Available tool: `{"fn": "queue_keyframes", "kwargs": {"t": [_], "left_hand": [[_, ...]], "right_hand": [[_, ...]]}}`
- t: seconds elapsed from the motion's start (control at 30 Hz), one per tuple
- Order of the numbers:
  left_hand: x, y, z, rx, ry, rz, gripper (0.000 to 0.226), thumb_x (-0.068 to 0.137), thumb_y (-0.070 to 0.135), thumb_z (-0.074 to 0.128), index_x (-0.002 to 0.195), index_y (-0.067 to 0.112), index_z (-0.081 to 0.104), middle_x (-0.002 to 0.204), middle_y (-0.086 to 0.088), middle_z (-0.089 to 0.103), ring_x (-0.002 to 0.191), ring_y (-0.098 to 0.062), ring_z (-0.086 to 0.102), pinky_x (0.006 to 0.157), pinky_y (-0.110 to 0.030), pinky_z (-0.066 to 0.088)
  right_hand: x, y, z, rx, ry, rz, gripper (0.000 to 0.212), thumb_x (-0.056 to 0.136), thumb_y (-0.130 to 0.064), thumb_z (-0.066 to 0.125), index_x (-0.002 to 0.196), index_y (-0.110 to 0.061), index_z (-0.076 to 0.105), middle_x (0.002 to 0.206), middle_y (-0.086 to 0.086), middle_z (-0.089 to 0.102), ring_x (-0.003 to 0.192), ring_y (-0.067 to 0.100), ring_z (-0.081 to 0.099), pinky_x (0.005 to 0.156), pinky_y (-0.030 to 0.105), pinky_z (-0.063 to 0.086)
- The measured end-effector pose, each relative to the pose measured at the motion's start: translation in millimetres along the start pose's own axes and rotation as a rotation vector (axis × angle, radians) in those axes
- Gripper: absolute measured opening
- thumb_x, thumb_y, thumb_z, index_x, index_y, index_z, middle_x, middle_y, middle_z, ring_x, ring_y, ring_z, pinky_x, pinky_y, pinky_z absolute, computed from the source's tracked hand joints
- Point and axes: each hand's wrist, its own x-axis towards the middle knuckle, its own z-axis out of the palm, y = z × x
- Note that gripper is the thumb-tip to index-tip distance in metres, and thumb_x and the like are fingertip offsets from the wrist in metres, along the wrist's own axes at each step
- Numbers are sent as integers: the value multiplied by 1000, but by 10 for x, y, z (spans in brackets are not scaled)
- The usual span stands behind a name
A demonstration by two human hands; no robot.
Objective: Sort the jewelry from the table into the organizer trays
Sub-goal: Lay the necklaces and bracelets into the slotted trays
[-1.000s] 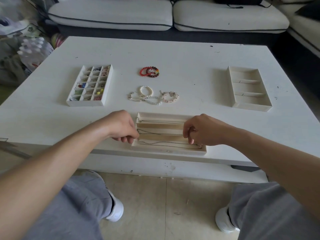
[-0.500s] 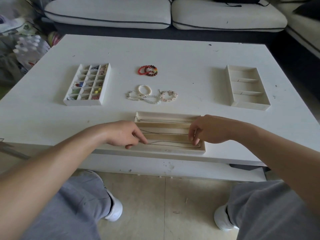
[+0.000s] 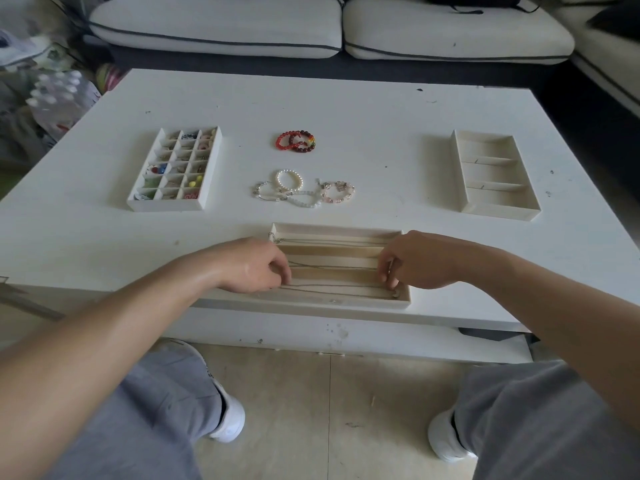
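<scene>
1. Since a second ago both hands have come down from the middle slot to the near slot of the necklace tray [image 3: 332,229]. The left forefinger, stretched out half a second ago, is curled in again.
2. In that near slot the necklace [image 3: 339,292] lies drawn out lengthwise, running from 9 to 3 o'clock along the slot floor.
3. At the chain's 9 o'clock end the left hand [image 3: 256,265] has its fingers narrow and curled, with the tips pinching the chain.
4. At the 3 o'clock end the right hand [image 3: 415,259] has its fingers bunched down close together. Whether they pinch or only press the chain cannot be told.
5. Two other chains [image 3: 332,266] lie in the slots toward 12 o'clock.
6. The tray's near wall sits just inside the near edge of the table [image 3: 346,105]. Open tabletop lies at 9 and 3 o'clock of the tray.
7. At 12 o'clock, across a strip of tabletop, the pale bracelets [image 3: 304,190] lie touching one another. The red bracelets [image 3: 296,141] lie beyond them, apart.
8. The bead tray [image 3: 166,205] is at 10 o'clock and the divided tray [image 3: 498,213] at 2 o'clock. Both are well apart from the hands.
9. A sofa [image 3: 214,26] lines the table's far edge, and grey-clad knees [image 3: 156,410] flank the floor at 6 o'clock.
</scene>
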Motion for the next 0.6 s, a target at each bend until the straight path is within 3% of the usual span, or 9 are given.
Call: {"fn": "queue_keyframes", "kwargs": {"t": [0.07, 0.17, 0.3, 0.43, 0.6], "left_hand": [[6, 3, 4, 3, -1, 6, 30, 95, 18, 53, 103, 35, 75, 74, 21, 56, 62, 3, 52, 60, -17, 39], [17, -10, 20, 114, -16, 5, 31, 94, 20, 50, 104, 35, 76, 79, 28, 55, 72, 5, 53, 69, -22, 42], [5, -32, 3, 181, -11, -51, 29, 92, 24, 50, 99, 32, 76, 98, 15, 70, 92, -12, 64, 86, -32, 55], [-13, 29, 1, 130, 29, -5, 28, 94, 22, 50, 100, 34, 74, 80, 21, 58, 75, 0, 54, 71, -25, 47], [3, 45, 8, 139, 25, -5, 26, 95, 22, 51, 100, 33, 74, 79, 23, 55, 74, 1, 54, 74, -28, 49]], "right_hand": [[9, 0, 5, 9, -2, 1, 36, 86, -4, 45, 88, -28, 71, 83, -20, 75, 89, 1, 65, 84, 27, 53], [18, 3, 18, 0, -22, 10, 36, 87, -3, 45, 87, -28, 71, 83, -19, 75, 90, 2, 66, 86, 28, 54], [41, 28, 29, -9, -23, 19, 36, 87, -3, 47, 86, -30, 71, 83, -19, 75, 90, 4, 67, 87, 29, 55], [37, 14, 17, 10, -15, 9, 39, 85, -1, 42, 85, -29, 70, 80, -20, 75, 89, 2, 67, 81, 27, 53], [33, -20, 14, 21, -21, 9, 39, 85, -3, 41, 86, -29, 70, 79, -19, 75, 86, 7, 68, 81, 30, 55]]}}
